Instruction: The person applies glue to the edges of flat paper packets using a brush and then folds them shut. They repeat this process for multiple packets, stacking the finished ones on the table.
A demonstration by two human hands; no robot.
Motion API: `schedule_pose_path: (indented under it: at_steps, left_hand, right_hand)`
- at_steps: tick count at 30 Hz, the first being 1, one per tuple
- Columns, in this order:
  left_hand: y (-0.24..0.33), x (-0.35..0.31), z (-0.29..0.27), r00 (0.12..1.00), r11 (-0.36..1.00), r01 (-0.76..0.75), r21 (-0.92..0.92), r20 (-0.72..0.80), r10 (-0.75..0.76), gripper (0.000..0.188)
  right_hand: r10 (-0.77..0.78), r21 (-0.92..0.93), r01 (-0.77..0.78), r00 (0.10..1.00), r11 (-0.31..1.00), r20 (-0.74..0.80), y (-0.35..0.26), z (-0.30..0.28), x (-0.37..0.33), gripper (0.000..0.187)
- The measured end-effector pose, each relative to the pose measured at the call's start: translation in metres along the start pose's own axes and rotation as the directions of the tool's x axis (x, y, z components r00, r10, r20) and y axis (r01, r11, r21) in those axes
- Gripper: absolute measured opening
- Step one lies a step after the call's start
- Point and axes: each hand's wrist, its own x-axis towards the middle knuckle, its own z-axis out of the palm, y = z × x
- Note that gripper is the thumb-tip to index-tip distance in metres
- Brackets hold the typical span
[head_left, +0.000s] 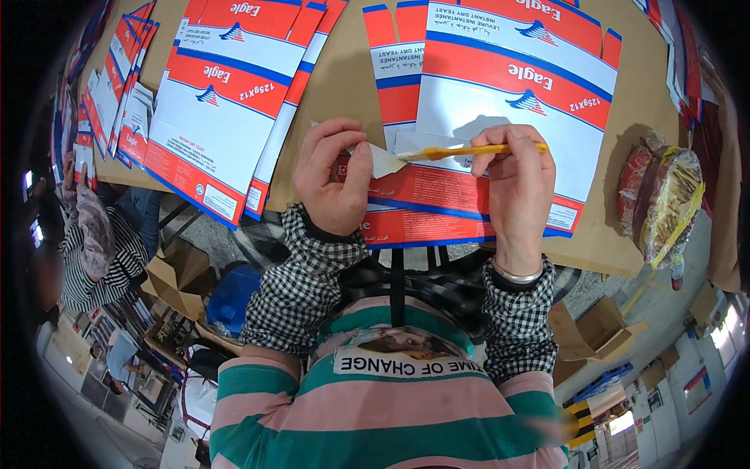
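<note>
My left hand is closed, pinching a small white paper piece between thumb and fingers. In my right hand is a slim yellow brush, held much like a pen and pointing left. Its pale tip meets the white piece, or lies just over it; I cannot tell which. Both hands are above the near part of flat red, white and blue printed carton sheets, which overlap on the brown tabletop. A shadow falls on the top sheet beside the brush.
More flat printed cartons lie at the left, with others farther left. On the right stands a round bundle wrapped in clear and yellow film. Open brown boxes are below the table's edge. A person in striped clothing is at the far left.
</note>
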Motion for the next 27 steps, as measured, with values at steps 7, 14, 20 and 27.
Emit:
schedule_pose_path:
  at_steps: [7, 14, 20, 27]
  left_hand:
    - [0.001, 0.0, 0.002, 0.999, 0.999, 0.011, -0.046, -0.043, -0.013, 0.01]
    - [0.0, 0.001, 0.001, 0.999, 1.0, -0.002, -0.025, -0.034, 0.001, 0.01]
    - [0.002, 0.001, 0.001, 0.999, 1.0, 0.005, -0.024, -0.035, -0.006, 0.01]
    - [0.0, 0.0, -0.001, 1.0, 1.0, 0.005, -0.014, 0.001, -0.005, 0.011]
  right_hand:
    - [0.002, -0.037, -0.001, 0.999, 0.999, 0.039, -0.002, -0.002, -0.002, 0.018]
    - [-0.008, -0.066, 0.013, 0.997, 0.998, 0.073, -0.005, 0.0, -0.005, 0.018]
    - [-0.061, -0.093, 0.073, 0.991, 0.993, 0.122, -0.007, 0.002, -0.007, 0.017]
    - [-0.109, -0.147, 0.133, 0.981, 0.98, 0.161, -0.013, 0.004, -0.007, 0.016]
